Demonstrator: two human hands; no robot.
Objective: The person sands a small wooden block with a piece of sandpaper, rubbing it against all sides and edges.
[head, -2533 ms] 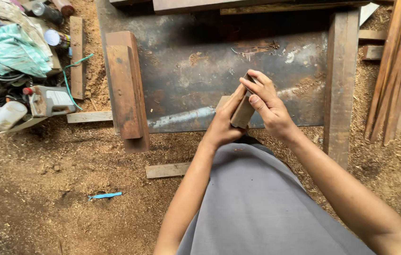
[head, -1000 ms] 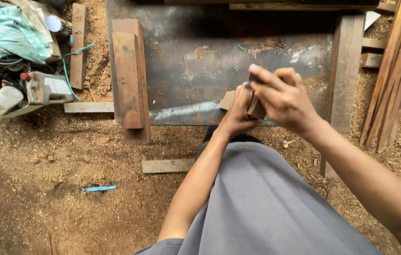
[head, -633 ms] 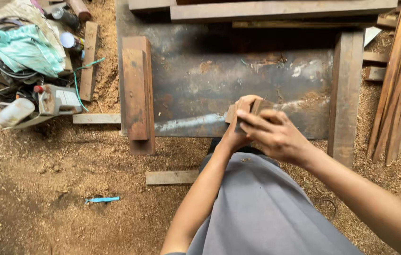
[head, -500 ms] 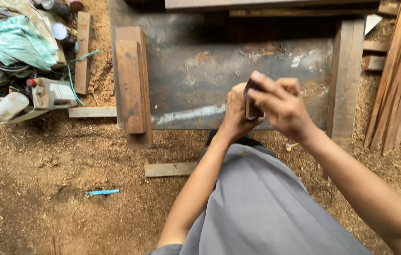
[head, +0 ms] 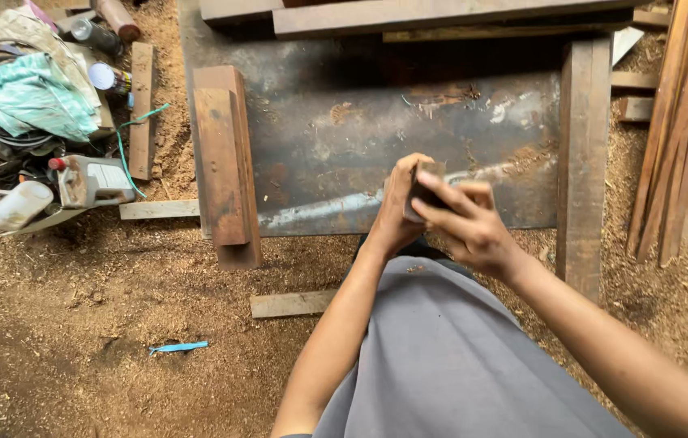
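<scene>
A small dark wooden block [head: 420, 188] is held upright in front of me, above the near edge of a rusty metal sheet [head: 344, 138]. My left hand [head: 393, 212] grips the block from the left side. My right hand [head: 467, 224] lies over its right face, fingers stretched across the top. Most of the block is hidden by both hands. My grey garment [head: 449, 357] fills the lower middle of the view.
Two stacked reddish wood blocks [head: 225, 162] lie left of the sheet and a plank [head: 583, 154] on its right. Long slats [head: 680, 122] lean at the far right. A power tool [head: 88, 180], a white jug [head: 15, 204], cloth and cans crowd the left. Sawdust covers the ground.
Both hands stay on the small block, shifting slightly up and down over the sheet's edge. My head has swayed, so the view drifts a little.
</scene>
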